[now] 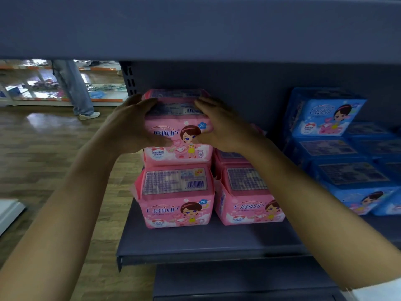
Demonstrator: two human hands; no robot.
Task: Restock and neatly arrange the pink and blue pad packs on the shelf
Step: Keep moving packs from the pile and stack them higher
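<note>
A pink pad pack (176, 137) sits on top of the front-left pink pack (175, 198) on the dark grey shelf (195, 242). My left hand (134, 124) grips its left side, fingers over the top edge and thumb on the front. My right hand (219, 124) grips its right side in the same way. Behind it another pink pack (173, 93) shows. To the right a second row of pink packs (249, 203) stands one layer high. Blue pad packs (338, 148) fill the shelf's right part, one (325, 114) stacked on top at the back.
The shelf board above (195, 27) hangs low over the stack. The shelf's left upright (129, 77) stands just behind the pink packs. A person's legs (73, 88) stand in the aisle at far left on the wooden floor (43, 148). A lower shelf (238, 281) juts out below.
</note>
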